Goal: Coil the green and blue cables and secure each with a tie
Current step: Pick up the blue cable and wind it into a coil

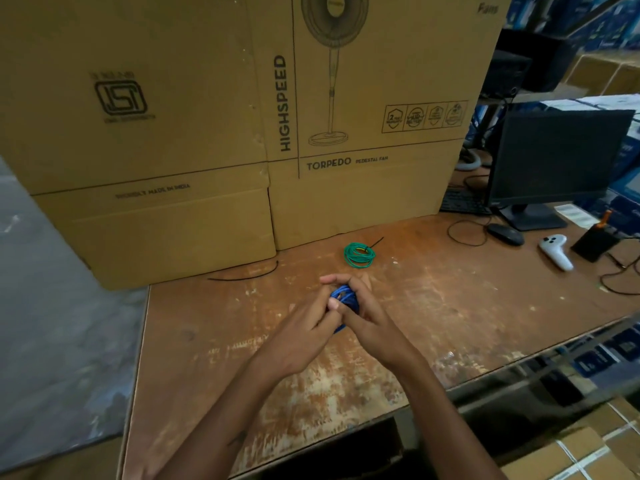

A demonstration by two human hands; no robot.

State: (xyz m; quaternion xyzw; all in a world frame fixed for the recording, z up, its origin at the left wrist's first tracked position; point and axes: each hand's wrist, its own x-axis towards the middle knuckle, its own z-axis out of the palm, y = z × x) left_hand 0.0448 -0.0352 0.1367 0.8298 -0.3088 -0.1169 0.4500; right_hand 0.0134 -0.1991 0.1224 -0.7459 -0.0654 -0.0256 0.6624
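A coiled blue cable [343,296] sits between both hands above the middle of the worn wooden table [207,341]. My left hand [306,329] grips the coil from the left, and my right hand [367,318] curls its fingers over it from the right, so most of the coil is hidden. Farther back lies a green cable [359,255], wound into a small coil with a black tie [375,242] sticking out of it. A second black tie [244,276] lies loose on the table by the box.
Big cardboard fan boxes [242,133] wall off the back of the table. At the right stand a monitor [554,161], keyboard [462,202], mouse [506,234], white controller [554,250] and a black device [595,241] with trailing wires. The table's left edge [136,358] drops to the floor.
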